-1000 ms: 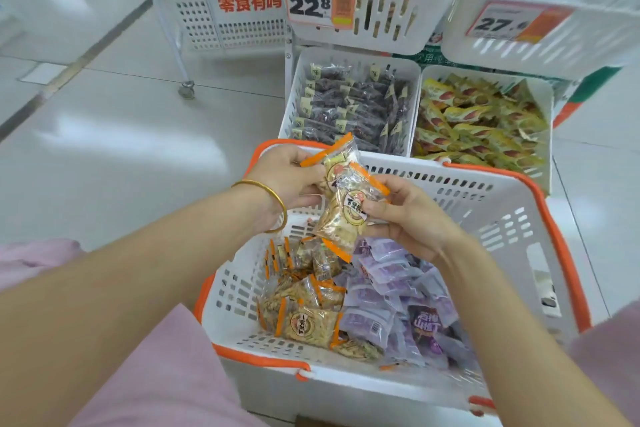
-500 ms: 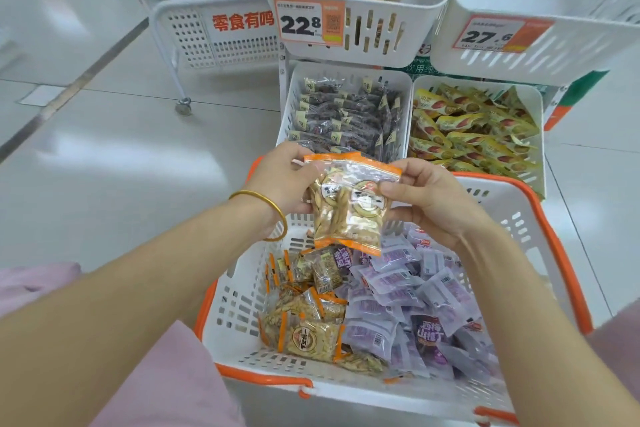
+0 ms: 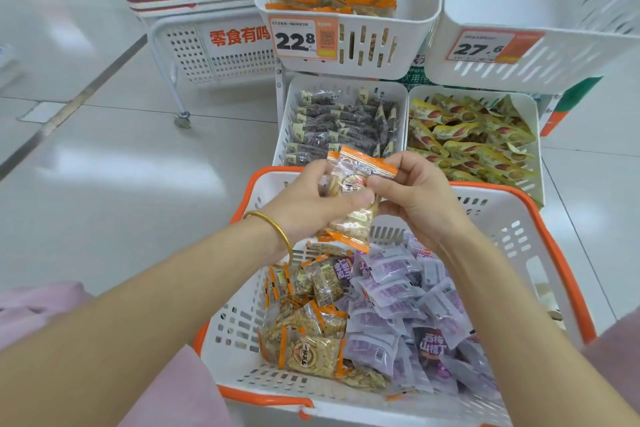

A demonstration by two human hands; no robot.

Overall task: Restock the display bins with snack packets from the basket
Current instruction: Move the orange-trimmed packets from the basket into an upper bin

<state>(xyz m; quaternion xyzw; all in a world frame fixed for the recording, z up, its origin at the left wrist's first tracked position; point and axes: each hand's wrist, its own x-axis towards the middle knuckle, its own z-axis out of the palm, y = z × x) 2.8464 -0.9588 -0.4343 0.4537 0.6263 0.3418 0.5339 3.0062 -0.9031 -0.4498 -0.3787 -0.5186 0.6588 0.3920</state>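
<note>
Since the frame 0.5 s back, your hands have closed in on the clear orange-edged packets (image 3: pixel 351 199): they were held flat and side by side, now they're bunched into a tilted stack, top edge leaning right. Your left hand (image 3: pixel 308 204) wraps the stack from the left, thumb across the front; your right hand (image 3: pixel 415 198) pinches the upper right part w/ thumb & fingertips. Both grips are pressed onto the packets.

The stack sits above the far rim of the orange-trimmed basket (image 3: pixel 561 274), in front of the bin of dark packets (image 3: pixel 343 128). More orange-edged packets (image 3: pixel 308 340) lie in the basket's left half, purple packets (image 3: pixel 408 315) in the right.

Matching stock fills the upper bin (image 3: pixel 349 7), tagged 22.8; the upper-right bin (image 3: pixel 540 21), tagged 27.6, shows no stock from here. The yellow-packet bin (image 3: pixel 474 139) touches the dark one. Open floor (image 3: pixel 121 166) lies to your left.
</note>
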